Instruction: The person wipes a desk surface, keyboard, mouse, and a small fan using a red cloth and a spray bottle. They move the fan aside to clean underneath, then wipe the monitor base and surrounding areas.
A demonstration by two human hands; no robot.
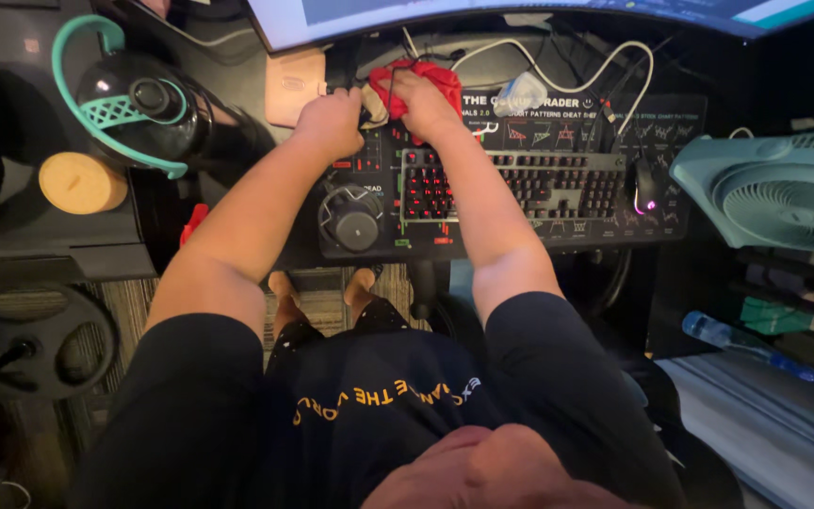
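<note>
Your right hand point(423, 102) presses a red cloth point(426, 80) behind the keyboard point(520, 184), fingers closed on it; your left hand point(330, 121) is fisted beside it.

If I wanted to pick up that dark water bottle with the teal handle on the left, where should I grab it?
Probably by the teal loop handle that arches over the water bottle. It stands clear of the dark body, open enough to hook fingers through. Come from above on the left, away from the left hand and right hand at the red cloth.
</note>
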